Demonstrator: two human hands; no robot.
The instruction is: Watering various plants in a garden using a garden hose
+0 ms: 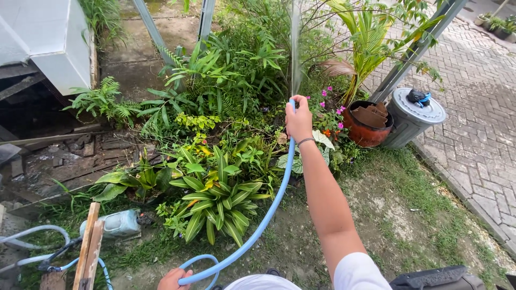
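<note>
My right hand (299, 119) is stretched out over the garden bed, gripping the end of a light blue hose (267, 215). A jet of water (295, 48) shoots up and away from the hose end over the green plants (226, 91). The hose runs back down along my arm to my left hand (173, 280), which holds it at the bottom edge of the view, where it curls into a loop. A thin bracelet sits on my right wrist. A broad-leaved plant (217, 201) grows just below the hose.
A brown clay pot (366, 128) with shards and a grey lidded bin (411, 117) stand at the right, by a brick path (478, 123). Wooden sticks (88, 247), a pale blue container (119, 223) and more hose lie at the lower left. A white structure (51, 37) stands upper left.
</note>
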